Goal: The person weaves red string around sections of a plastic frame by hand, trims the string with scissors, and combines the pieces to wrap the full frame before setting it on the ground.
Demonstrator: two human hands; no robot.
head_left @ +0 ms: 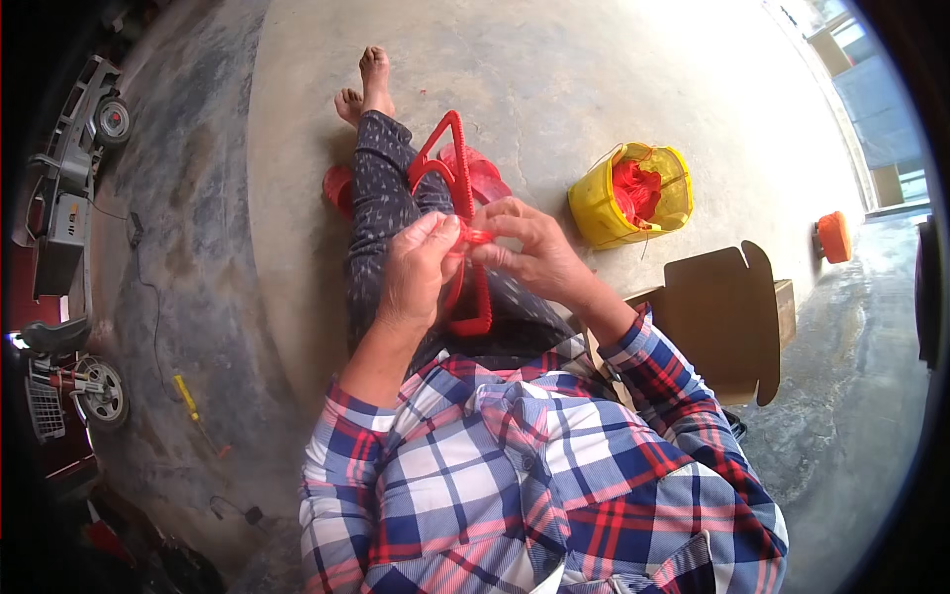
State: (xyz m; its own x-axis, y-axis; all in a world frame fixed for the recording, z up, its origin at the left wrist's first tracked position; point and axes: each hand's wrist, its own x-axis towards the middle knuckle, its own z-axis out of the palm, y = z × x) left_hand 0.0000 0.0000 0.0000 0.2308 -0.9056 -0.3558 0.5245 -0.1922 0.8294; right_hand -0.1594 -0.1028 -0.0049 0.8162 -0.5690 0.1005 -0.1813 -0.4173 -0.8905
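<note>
Both my hands meet above my lap. My left hand [416,267] is closed, thumb against fingers, on a small bunched piece of red material [477,237]. From the other side my right hand [529,247] pinches the same piece. Whether it is cord or thin film I cannot tell. Across my legs lies a red frame [462,183] with toothed edges and an angular outline. Its middle is hidden behind my hands, and its lower end [470,326] shows below them.
A yellow bucket [599,208] holding crumpled red material [636,193] stands to the right. An opened cardboard box [717,317] is by my right arm. Red slippers [485,178] lie by my legs. Far right sits an orange object [833,238]; a yellow-handled tool [186,396] and vehicles [74,208] are left.
</note>
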